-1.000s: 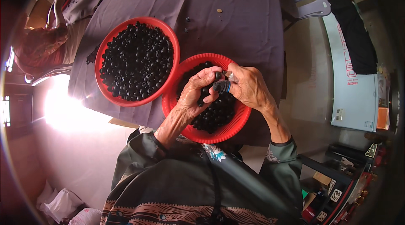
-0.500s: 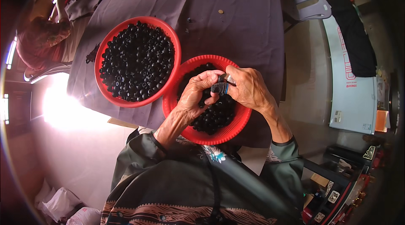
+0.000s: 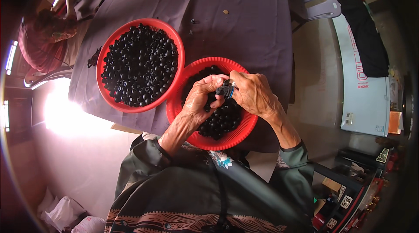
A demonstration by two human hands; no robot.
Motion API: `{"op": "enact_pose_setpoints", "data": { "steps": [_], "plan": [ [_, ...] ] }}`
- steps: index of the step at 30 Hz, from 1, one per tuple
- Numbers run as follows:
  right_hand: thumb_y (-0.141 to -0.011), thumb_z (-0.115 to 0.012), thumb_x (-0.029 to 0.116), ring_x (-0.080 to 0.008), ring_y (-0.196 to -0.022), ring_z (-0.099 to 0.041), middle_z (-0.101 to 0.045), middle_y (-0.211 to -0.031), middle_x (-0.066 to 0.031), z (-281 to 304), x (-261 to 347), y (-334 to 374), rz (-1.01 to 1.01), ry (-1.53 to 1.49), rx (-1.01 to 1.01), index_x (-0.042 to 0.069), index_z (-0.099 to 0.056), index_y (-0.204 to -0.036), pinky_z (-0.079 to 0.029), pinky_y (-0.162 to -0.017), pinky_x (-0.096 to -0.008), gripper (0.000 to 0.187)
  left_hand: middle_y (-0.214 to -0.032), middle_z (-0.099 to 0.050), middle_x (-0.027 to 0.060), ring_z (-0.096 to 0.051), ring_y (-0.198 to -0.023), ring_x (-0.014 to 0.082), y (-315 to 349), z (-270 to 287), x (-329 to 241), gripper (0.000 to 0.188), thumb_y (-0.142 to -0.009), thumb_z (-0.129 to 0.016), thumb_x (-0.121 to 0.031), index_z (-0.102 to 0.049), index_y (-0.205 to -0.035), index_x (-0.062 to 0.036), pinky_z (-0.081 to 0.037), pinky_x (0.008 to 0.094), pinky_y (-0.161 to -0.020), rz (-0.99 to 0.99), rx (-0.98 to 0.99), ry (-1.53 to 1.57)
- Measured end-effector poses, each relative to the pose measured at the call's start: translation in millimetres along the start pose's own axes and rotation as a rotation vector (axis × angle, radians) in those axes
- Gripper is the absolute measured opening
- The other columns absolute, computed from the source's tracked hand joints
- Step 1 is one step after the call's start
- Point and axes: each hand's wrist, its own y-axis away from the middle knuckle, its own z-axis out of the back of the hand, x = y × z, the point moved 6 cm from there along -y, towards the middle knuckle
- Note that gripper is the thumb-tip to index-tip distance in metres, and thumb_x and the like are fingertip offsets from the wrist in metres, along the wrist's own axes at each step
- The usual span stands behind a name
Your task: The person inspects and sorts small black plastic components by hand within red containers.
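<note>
Stretching wide, the cloth-covered surface carries a red basin and, beside it, a ribbed red basket. Over the basket, the right hand meets the left hand; what the right grips I cannot tell. It wears a blue-edged black finger cover. Black round pieces lie in basin and basket; the left pinches a small dark piece, mostly hidden.

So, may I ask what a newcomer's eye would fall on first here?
Probably the red basin left of centre, heaped with small round black pieces, and the second red basin nearer the person, to its right. Above that second one, the left fingers and right fingers are close together, with a dark, blue-edged piece between them. At the left, a glaring patch of light stands out too.
</note>
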Motion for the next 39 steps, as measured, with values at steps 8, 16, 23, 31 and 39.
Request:
{"op": "enact_pose_setpoints", "data": {
  "steps": [8, 16, 23, 31, 39],
  "plan": [
    [-0.075, -0.063, 0.013, -0.0287, -0.058, -0.061, -0.059, -0.061, -0.0121, -2, -1, 4, 0.095, 0.072, -0.05, 0.003, -0.051, -0.077, -0.049, -0.05, -0.0374, 0.015, -0.079, -0.055, 0.0044, -0.045, -0.055, 0.0067, -1, 2, 4, 0.018, -0.086, -0.058, -0.01, -0.056, -0.098, 0.0036, -0.033, 0.0176, -0.039, -0.003, -0.042, -0.024],
    [-0.076, -0.064, 0.015, -0.0288, -0.056, -0.061, -0.058, -0.058, -0.0123, -5, -4, 6, 0.091, 0.064, -0.069, 0.003, -0.053, -0.073, -0.049, -0.049, -0.0371, 0.017, -0.078, -0.053, 0.0029, -0.045, -0.055, 0.0062, -2, 7, 8, 0.016, -0.086, -0.057, -0.01, -0.057, -0.095, 0.0027, -0.033, 0.0176, -0.039, 0.0, -0.058, -0.069],
    [-0.08, -0.065, 0.031, -0.0322, -0.056, -0.059, -0.055, -0.059, -0.0144, -3, -11, 6, 0.049, -0.075, -0.056, 0.001, -0.05, -0.074, -0.045, -0.049, -0.0378, 0.034, -0.076, -0.052, 0.0024, -0.045, -0.053, 0.0066, 0, -4, 7, 0.018, -0.086, -0.054, -0.008, -0.053, -0.101, 0.0017, -0.031, 0.017, -0.037, 0.049, -0.07, 0.009],
    [-0.076, -0.068, 0.041, -0.0276, -0.05, -0.054, -0.051, -0.055, -0.0118, 4, -14, 3, -0.014, -0.076, -0.047, 0.001, -0.045, -0.07, -0.042, -0.047, -0.0352, 0.046, -0.082, -0.055, 0.0055, -0.045, -0.052, 0.007, -3, -1, 11, 0.022, -0.086, -0.056, -0.012, -0.052, -0.105, 0.0001, -0.031, 0.0171, -0.035, 0.062, 0.015, 0.141],
    [-0.077, -0.066, 0.041, -0.0319, -0.052, -0.055, -0.05, -0.054, -0.0144, 3, -8, -1, 0.011, -0.062, -0.025, 0.001, -0.045, -0.07, -0.041, -0.047, -0.0372, 0.045, -0.081, -0.052, 0.0037, -0.046, -0.054, 0.0065, 0, -6, 6, 0.022, -0.087, -0.056, -0.01, -0.052, -0.105, 0.0032, -0.033, 0.0173, -0.038, 0.028, -0.007, 0.06]
  ]
}}
